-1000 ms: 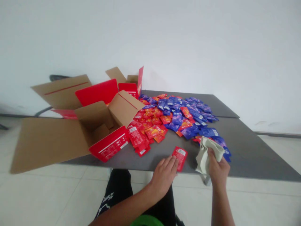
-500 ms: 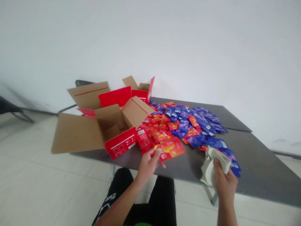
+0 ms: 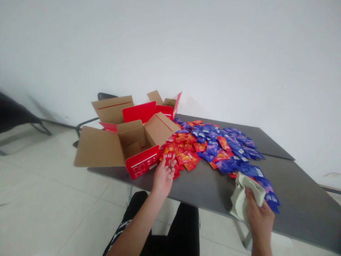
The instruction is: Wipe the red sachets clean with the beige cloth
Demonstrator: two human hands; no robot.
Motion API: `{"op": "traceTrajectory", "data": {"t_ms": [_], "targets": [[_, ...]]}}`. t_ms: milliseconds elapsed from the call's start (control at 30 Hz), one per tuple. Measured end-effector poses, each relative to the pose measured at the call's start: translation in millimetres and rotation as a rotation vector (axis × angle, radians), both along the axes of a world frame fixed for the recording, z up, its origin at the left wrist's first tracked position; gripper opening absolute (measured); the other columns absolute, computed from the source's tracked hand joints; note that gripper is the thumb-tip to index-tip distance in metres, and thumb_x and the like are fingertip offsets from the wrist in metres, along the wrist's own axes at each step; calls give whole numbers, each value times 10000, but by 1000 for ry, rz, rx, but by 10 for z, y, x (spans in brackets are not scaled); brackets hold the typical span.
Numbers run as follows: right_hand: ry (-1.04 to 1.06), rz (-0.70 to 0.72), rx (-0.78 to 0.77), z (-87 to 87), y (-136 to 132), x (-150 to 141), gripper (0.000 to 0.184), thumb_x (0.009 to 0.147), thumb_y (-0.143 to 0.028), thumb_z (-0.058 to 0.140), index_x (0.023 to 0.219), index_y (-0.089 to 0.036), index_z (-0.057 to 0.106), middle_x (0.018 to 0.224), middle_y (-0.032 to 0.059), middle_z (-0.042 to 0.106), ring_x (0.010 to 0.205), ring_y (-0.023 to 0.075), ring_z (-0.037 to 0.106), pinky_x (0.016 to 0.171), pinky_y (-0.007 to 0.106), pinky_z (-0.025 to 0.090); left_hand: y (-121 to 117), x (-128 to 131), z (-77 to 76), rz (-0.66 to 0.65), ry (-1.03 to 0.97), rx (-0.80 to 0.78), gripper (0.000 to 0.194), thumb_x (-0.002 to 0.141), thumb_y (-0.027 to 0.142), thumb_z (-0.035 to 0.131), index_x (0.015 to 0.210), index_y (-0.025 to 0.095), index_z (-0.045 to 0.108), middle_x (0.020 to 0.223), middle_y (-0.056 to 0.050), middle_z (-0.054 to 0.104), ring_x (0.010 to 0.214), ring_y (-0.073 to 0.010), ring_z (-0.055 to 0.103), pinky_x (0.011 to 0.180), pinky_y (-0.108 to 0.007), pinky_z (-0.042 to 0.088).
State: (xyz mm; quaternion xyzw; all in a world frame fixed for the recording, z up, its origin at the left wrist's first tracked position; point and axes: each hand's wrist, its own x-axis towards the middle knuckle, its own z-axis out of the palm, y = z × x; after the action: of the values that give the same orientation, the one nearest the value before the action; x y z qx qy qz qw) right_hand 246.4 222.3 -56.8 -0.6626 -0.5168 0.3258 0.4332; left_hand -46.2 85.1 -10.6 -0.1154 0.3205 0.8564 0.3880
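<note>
My left hand (image 3: 164,177) is turned palm up at the front of the pile, its fingers closed on the lower edge of a red packet (image 3: 167,155) with white lettering. Beside it stands an open cardboard box (image 3: 142,161) with a red printed side. My right hand (image 3: 259,211) grips a folded off-white cloth (image 3: 243,197) over the table's front edge. Blue packets (image 3: 268,188) lie just behind that cloth. A large heap of small packets, red-orange ones (image 3: 188,158) on the left and blue-purple ones (image 3: 234,144) on the right, spreads between my hands.
Another open red box (image 3: 140,112) stands behind the first, and a third box (image 3: 177,105) is farther back against the wall. The dark grey table (image 3: 290,199) extends right. A black chair (image 3: 16,112) is on the floor at far left.
My left hand has turned palm up and moved slightly left toward the box. The red-orange packet it held out over the table has left that spot. The cloth stays in my right hand.
</note>
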Motion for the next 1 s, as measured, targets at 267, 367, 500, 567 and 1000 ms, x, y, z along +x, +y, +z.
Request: {"op": "traceTrajectory", "data": {"t_ms": [267, 367, 500, 567, 1000], "targets": [[-33, 20, -10, -71, 46, 45, 667, 736, -613, 717, 1144, -90, 780, 841, 68, 732, 891, 299, 656, 715, 312, 514, 163, -10, 40, -24, -45, 72, 179, 1054, 228, 488, 1093, 151, 645, 1274, -145, 708, 808, -115, 718, 573, -173, 523], [-30, 23, 6, -99, 51, 51, 667, 739, -604, 716, 1156, -86, 774, 884, 71, 747, 893, 295, 663, 747, 317, 521, 171, 27, 41, -11, -54, 69, 163, 1050, 221, 494, 1120, 164, 629, 1251, -146, 716, 782, -108, 712, 569, -167, 517], [-5, 10, 20, -71, 25, 19, 695, 724, -611, 732, 1164, -75, 774, 899, 79, 755, 904, 306, 668, 754, 330, 532, 124, 59, 61, -22, -60, 72, 136, 1011, 169, 540, 1125, 189, 611, 1176, -128, 736, 690, -94, 678, 540, -169, 490], [15, -2, 20, -38, 5, -5, 680, 713, -597, 748, 1143, -72, 783, 881, 81, 753, 905, 312, 669, 739, 331, 538, 84, 97, 77, -34, -74, 65, 91, 985, 153, 564, 1061, 177, 610, 1100, -110, 740, 651, -88, 653, 518, -172, 466], [44, 8, 87, -247, 66, 51, 716, 756, -613, 775, 1216, -64, 764, 957, 106, 768, 887, 298, 688, 753, 339, 547, -490, 820, -632, -452, 850, -50, 477, 947, 633, 576, 811, 191, 691, 649, -30, 597, 534, -133, 528, 547, -265, 397]]}}
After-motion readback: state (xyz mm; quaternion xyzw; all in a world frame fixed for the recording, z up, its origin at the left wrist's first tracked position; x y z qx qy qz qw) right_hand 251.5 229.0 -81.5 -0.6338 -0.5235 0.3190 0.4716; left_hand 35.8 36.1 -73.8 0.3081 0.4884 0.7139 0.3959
